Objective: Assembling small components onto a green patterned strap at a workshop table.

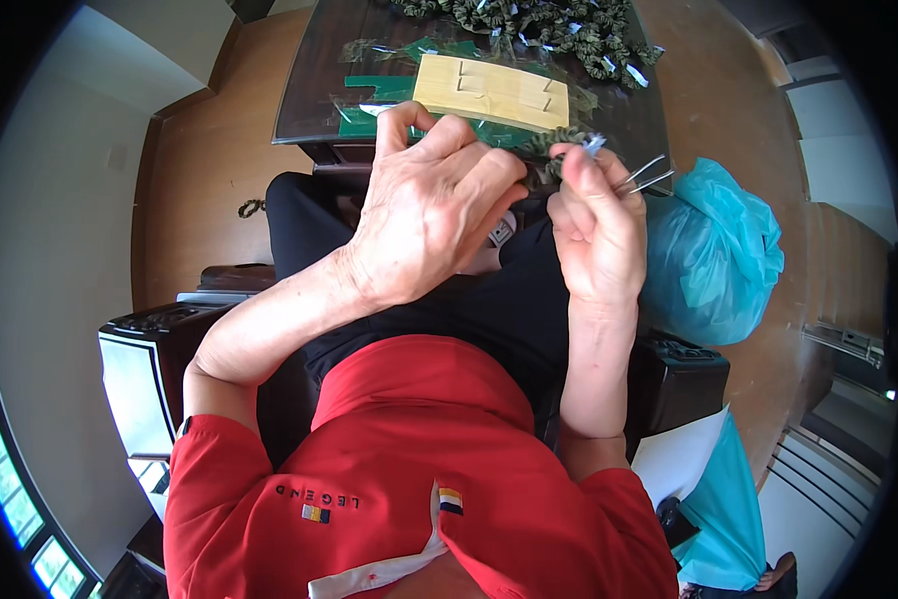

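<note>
My left hand (424,205) is closed, its fingers bent and brought together just over the near table edge. Its fingertips meet a dark olive ruffled fabric band (547,160), though most of that contact is hidden. Thumb and forefinger of my right hand (600,225) pinch the same band beside a small whitish tag (595,145). Two thin metal prongs (648,176) stick out from the right hand's palm side; the rest of that tool is covered. Beyond both hands a pale wooden board (494,92) with several upright metal pins lies on the table.
Many ruffled bands (559,25) with tags are heaped at the table's far end. Green sheet and clear tape (379,85) surround the board on the dark table (314,100). Right of my legs stands a turquoise plastic bag (713,255). One ruffled ring (251,208) lies on the floor.
</note>
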Action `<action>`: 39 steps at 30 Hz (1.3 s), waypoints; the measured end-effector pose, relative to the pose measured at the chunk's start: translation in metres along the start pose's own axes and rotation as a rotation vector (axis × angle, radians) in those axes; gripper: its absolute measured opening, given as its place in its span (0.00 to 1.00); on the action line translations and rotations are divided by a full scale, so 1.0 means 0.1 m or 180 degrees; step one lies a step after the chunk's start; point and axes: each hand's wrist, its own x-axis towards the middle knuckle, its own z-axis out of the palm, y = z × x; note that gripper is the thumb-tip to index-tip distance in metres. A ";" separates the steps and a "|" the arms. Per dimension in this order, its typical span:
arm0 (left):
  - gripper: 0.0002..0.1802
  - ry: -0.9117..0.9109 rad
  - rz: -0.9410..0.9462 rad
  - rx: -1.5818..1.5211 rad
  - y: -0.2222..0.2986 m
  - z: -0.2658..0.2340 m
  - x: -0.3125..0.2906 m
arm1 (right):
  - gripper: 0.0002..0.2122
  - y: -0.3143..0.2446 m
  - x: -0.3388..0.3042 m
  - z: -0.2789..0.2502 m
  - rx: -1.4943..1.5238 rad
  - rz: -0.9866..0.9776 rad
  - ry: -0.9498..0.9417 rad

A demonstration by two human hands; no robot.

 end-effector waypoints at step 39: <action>0.08 -0.0419 -0.0454 -0.1305 -0.11 -0.10 -0.15 | 0.08 -0.23 -0.01 0.05 -0.2878 -0.0632 -0.1151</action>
